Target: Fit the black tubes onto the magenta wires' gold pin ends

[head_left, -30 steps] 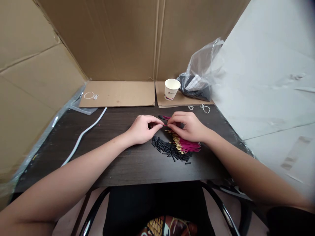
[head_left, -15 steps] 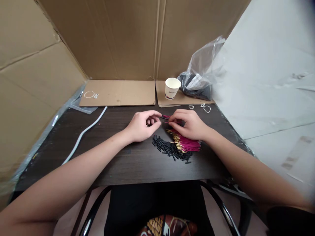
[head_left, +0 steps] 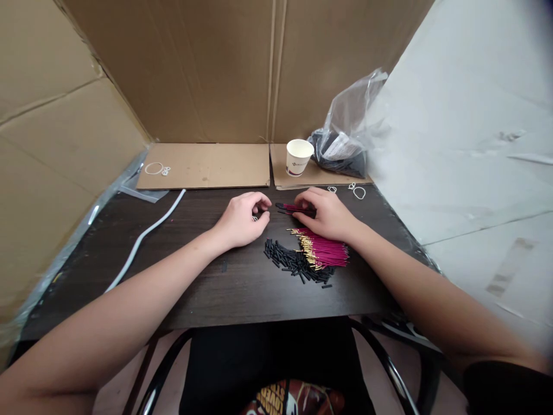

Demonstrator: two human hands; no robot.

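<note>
My right hand (head_left: 325, 212) is closed around a few thin magenta wires (head_left: 287, 208) whose left ends carry black sleeves. Just left of those ends, my left hand (head_left: 245, 219) is half curled, thumb and forefinger apart, with nothing visible at the tips; its palm is hidden. Below my right hand lies a bundle of magenta wires (head_left: 330, 251) with gold-coloured metal ends pointing left. Beside and in front of it spreads a loose heap of short black sleeves (head_left: 290, 260), partly touching the gold ends.
A paper cup (head_left: 299, 158) stands on a cardboard sheet at the back, next to a clear plastic bag (head_left: 345, 153) with dark contents. Rubber bands (head_left: 358, 192) lie at the right back, others (head_left: 154, 168) on the left cardboard (head_left: 207, 167). A grey cable (head_left: 149, 233) runs along the left.
My hands have moved apart slightly, the left one drawing away from the wire tips. More of the black-sleeved wire ends now shows at my right fingers. The view has shifted slightly.
</note>
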